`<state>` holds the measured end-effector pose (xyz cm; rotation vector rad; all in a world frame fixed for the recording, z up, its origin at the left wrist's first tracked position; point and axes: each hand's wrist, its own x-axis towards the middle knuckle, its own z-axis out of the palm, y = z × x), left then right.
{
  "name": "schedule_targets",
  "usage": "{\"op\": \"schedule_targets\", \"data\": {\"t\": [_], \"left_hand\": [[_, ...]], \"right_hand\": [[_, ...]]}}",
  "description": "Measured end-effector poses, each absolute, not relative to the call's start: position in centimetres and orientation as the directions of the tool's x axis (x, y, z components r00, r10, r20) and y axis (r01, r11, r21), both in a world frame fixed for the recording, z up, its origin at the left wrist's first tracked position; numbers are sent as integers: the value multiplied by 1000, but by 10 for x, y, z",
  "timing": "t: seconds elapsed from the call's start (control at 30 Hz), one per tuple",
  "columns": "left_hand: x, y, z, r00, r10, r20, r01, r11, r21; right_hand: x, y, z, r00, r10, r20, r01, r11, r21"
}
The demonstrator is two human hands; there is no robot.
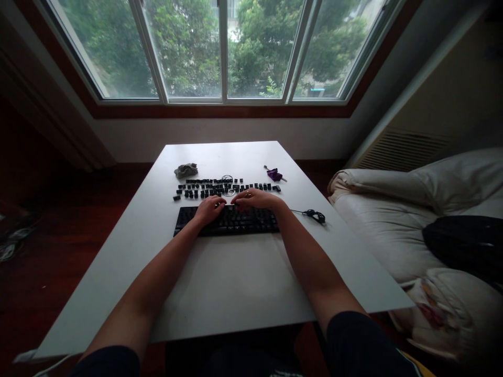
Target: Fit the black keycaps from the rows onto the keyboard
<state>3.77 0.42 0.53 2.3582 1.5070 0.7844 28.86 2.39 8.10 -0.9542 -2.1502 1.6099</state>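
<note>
The keyboard (231,226) is set on the worktop (220,293); keys (196,194) are lined up behind it, likely for easy reach. At its back edge, left hand (210,209) and right hand (253,199) are held; their grip cannot be told.

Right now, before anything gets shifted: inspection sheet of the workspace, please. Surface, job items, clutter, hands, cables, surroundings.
Surface: white table, standing before a window.
Job items: black keyboard on the table; loose black keycaps in rough rows beyond it.
Clutter: grey cloth beyond the keycaps at left; purple cloth at right.
Hands: left hand at the keyboard's far edge; right hand over the keyboard, fingers bent. Can't tell if either grips anything.
Cables: black cable, bundled, right of the keyboard.
Surroundings: sofa at right, dark item on it, too dim to identify.
</note>
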Motion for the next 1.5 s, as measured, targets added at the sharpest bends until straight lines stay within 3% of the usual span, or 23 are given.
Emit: {"op": "schedule_targets", "data": {"t": [0.3,0.6,0.77,0.9,1.17,1.5], "left_hand": [[39,1,9,428,831,355,651,-556,516],[36,7,2,427,819,384,592,-574,566],[35,6,4,364,858,361,461,-503,731],[34,7,6,344,867,361,374,-479,795],[32,7,7,377,858,349,314,-473,823],[31,2,18,339,884,322,306,-427,851]], "right_hand": [[274,31,63,-671,741,5,275,255,-927],[264,37,42,-587,808,56,180,198,-964],[260,39,39,-534,845,35,93,100,-991],[255,40,34,-476,879,15,27,32,-999],[248,42,25,-354,916,-190,-11,-207,-978],[252,45,13,-440,889,-128,-102,-191,-976]]}}
